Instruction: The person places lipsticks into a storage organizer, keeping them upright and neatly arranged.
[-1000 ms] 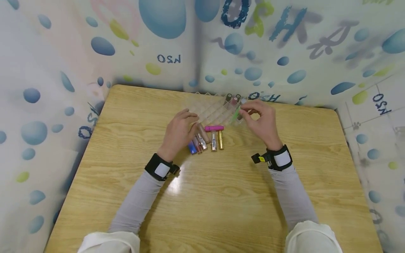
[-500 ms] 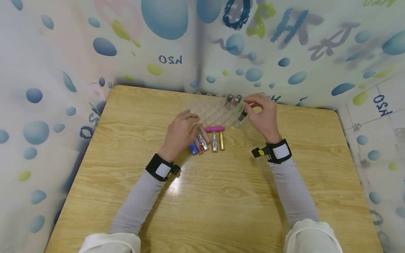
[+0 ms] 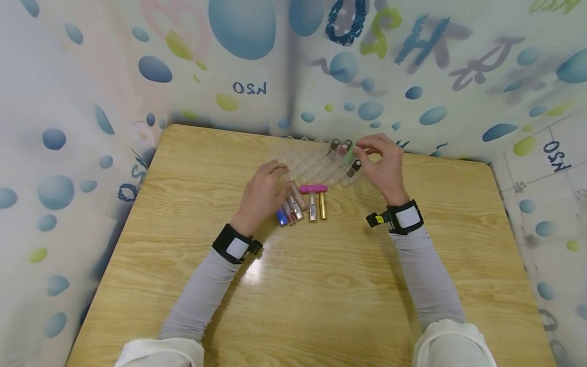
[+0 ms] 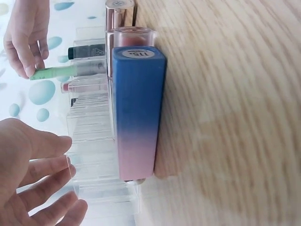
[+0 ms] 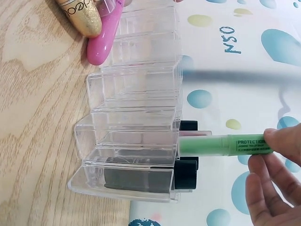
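Note:
A clear lipstick organizer [image 3: 300, 164] with stepped compartments stands at the table's back edge. My right hand [image 3: 382, 163] pinches the top end of a green lip balm tube [image 5: 204, 146] between thumb and fingers; its other end is at a compartment near the organizer's right end. Beside it, a black-capped tube [image 5: 186, 175] sits in the end compartment. My left hand [image 3: 261, 191] is at the organizer's left end, its loosely spread fingertips [image 4: 70, 170] right at the clear edge. Close by lies a blue-and-pink lipstick [image 4: 138, 113].
In front of the organizer lie a pink tube [image 3: 314, 188], a gold lipstick [image 3: 323, 206], a silver-and-clear tube [image 3: 312, 208] and several more lip products near my left hand. A patterned wall [image 3: 257, 112] rises right behind the wooden table [image 3: 321, 295].
My right hand has moved the green tube back from the end compartment's area to the one behind it. The black-capped tube has come into view. My left hand stays in place.

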Motion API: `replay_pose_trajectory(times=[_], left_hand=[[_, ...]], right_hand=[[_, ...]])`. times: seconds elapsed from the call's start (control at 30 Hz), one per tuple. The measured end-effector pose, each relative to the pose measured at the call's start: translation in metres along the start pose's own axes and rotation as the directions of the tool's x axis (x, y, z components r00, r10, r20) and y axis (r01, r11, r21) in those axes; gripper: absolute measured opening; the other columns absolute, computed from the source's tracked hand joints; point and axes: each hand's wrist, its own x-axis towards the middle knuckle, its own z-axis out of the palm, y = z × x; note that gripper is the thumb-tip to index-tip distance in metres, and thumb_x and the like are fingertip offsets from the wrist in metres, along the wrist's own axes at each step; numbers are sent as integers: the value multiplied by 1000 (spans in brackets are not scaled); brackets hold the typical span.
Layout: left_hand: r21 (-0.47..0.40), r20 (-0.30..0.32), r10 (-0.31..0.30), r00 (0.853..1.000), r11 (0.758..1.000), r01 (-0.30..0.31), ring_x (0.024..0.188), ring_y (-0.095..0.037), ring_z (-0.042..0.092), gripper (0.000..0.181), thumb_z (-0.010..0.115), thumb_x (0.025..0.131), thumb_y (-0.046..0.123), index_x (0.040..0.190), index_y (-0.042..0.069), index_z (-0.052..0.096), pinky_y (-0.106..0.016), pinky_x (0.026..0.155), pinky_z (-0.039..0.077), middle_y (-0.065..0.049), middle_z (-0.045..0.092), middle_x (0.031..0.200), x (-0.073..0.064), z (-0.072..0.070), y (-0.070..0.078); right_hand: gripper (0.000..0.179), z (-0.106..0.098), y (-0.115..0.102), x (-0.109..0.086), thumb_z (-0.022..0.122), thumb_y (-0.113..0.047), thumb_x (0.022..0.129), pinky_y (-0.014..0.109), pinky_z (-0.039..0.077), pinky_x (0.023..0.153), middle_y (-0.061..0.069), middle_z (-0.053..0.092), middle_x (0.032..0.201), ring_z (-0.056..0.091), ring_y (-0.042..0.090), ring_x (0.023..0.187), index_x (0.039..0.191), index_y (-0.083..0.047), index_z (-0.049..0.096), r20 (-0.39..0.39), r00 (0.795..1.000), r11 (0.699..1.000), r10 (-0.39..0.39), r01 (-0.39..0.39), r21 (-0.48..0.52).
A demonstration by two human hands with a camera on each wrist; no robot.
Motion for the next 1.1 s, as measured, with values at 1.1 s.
replay_pose_trajectory(times=[1.1], left_hand=[[62, 30, 33, 999, 997, -35, 138, -36, 53, 31, 67, 97, 13, 123, -2, 72, -44, 113, 47, -17, 66, 133, -2, -3, 1]], right_hand=[[16, 11, 62, -14, 75, -9, 92, 48, 59, 81, 18, 72, 98, 70, 31, 89, 100, 4, 79, 77, 993, 991, 88, -79, -108]])
